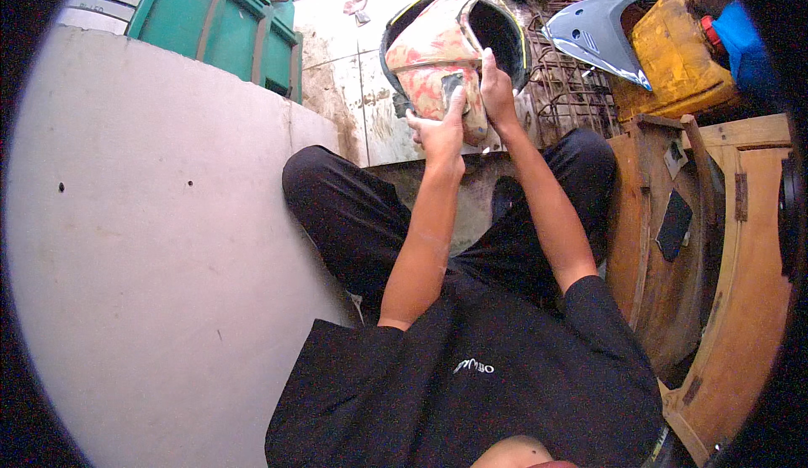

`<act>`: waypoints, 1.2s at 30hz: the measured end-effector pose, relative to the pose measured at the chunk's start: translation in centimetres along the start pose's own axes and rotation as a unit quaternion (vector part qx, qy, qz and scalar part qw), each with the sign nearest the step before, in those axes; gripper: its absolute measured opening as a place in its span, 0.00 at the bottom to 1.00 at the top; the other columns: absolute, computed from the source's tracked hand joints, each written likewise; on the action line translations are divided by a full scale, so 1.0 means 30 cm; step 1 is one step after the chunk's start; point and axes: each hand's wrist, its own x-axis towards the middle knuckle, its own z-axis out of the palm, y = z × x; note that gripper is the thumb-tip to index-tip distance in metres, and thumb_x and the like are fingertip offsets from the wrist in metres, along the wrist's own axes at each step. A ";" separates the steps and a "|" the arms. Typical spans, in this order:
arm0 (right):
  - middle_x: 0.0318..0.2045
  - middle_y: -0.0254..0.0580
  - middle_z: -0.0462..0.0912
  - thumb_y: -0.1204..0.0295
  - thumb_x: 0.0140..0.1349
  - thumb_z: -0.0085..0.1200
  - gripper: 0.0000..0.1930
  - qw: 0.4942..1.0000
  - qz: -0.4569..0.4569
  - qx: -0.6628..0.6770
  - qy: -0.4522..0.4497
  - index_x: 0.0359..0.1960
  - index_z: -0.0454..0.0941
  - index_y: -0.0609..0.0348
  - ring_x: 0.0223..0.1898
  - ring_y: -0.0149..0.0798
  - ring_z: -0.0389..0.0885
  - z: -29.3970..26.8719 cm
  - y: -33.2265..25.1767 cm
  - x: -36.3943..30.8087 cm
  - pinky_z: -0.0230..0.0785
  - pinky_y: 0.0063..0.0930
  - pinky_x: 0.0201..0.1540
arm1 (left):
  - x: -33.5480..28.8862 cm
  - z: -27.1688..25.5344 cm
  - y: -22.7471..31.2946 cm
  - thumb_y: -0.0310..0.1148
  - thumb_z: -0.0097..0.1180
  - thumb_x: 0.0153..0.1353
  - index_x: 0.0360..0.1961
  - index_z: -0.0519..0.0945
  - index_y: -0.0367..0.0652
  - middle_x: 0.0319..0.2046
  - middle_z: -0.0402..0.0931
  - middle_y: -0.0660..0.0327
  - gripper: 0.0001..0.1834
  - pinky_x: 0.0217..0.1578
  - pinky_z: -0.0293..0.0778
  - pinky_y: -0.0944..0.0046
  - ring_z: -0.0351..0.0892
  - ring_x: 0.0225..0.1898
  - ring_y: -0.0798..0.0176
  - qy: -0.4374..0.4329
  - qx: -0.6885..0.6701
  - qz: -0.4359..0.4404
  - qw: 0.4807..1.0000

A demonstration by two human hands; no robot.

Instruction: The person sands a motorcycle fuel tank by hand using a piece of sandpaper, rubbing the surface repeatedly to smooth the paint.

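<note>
A motorcycle body panel (pixel 433 47), beige with worn red patches, rests across a black tyre (pixel 391 29) at the top middle. My left hand (pixel 439 138) grips its near left part, thumb lying along the top and fingers curled at the edge. Under that thumb tip is a dark grey, roughly square piece (pixel 452 82) that looks like sandpaper. On the panel's right edge my right hand (pixel 498 98) is closed, its index finger pointing up along the side. Pale dust coats the fingers of both hands. The panel's underside is hidden.
To the right lie a grey fairing piece (pixel 599 34), a yellow jerrycan (pixel 673 51) and rusty wire mesh (pixel 568 89). Wooden furniture (pixel 736 300) with a dark sheet (pixel 673 226) stands beside my right knee. On the left are a pale slab (pixel 160 241) and a green frame (pixel 215 26).
</note>
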 end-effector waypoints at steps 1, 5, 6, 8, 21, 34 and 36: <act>0.18 0.34 0.74 0.49 0.73 0.33 0.34 0.999 0.014 -0.027 -0.031 0.26 0.76 0.70 0.24 0.27 0.68 -0.006 0.000 0.002 0.65 0.29 0.29 | 0.004 -0.003 0.013 0.40 0.72 0.49 0.66 0.49 0.27 0.60 0.64 0.47 0.54 0.63 0.58 0.57 0.60 0.64 0.56 -0.004 0.015 0.016 1.000; 0.16 0.33 0.72 0.49 0.73 0.32 0.34 1.000 -0.002 -0.021 -0.005 0.24 0.75 0.71 0.22 0.27 0.66 0.004 0.005 0.005 0.63 0.31 0.27 | 0.087 -0.022 0.013 0.44 0.66 0.55 0.63 0.66 0.37 0.62 0.64 0.56 0.39 0.63 0.56 0.61 0.61 0.64 0.61 -0.100 -0.167 -0.080 0.978; 0.16 0.33 0.71 0.49 0.73 0.32 0.34 1.000 -0.009 0.015 0.000 0.23 0.73 0.70 0.22 0.27 0.65 0.014 -0.012 -0.006 0.62 0.32 0.27 | 0.096 -0.021 -0.002 0.44 0.68 0.53 0.64 0.62 0.34 0.62 0.64 0.53 0.42 0.63 0.57 0.60 0.62 0.63 0.60 -0.099 -0.126 -0.041 0.986; 0.16 0.33 0.70 0.49 0.73 0.32 0.34 0.999 -0.016 0.051 0.008 0.23 0.72 0.70 0.22 0.27 0.64 0.018 -0.015 -0.010 0.61 0.32 0.27 | 0.091 -0.015 -0.020 0.43 0.69 0.52 0.65 0.58 0.30 0.62 0.63 0.50 0.46 0.62 0.59 0.59 0.62 0.63 0.59 -0.101 -0.083 -0.003 0.991; 0.21 0.60 0.77 0.52 0.73 0.31 0.33 1.000 0.005 -0.003 0.005 0.28 0.76 0.72 0.25 0.54 0.78 -0.007 -0.068 -0.021 0.66 0.46 0.32 | 0.045 -0.029 0.044 0.50 0.73 0.43 0.68 0.44 0.33 0.62 0.48 0.33 0.63 0.65 0.52 0.46 0.50 0.65 0.38 0.044 0.073 0.072 0.994; 0.18 0.59 0.73 0.51 0.73 0.30 0.34 1.000 0.002 0.025 0.011 0.23 0.73 0.71 0.21 0.51 0.71 0.005 -0.022 -0.004 0.64 0.46 0.31 | 0.030 -0.041 0.052 0.51 0.71 0.45 0.68 0.46 0.32 0.62 0.48 0.32 0.61 0.65 0.49 0.44 0.48 0.65 0.34 0.057 0.153 0.101 0.981; 0.19 0.61 0.74 0.50 0.73 0.29 0.34 1.000 0.019 -0.021 -0.002 0.23 0.74 0.71 0.22 0.52 0.73 -0.008 -0.024 -0.021 0.64 0.46 0.32 | -0.029 -0.048 0.056 0.51 0.72 0.44 0.68 0.45 0.31 0.62 0.47 0.30 0.62 0.65 0.49 0.44 0.48 0.65 0.33 0.008 0.175 0.132 0.976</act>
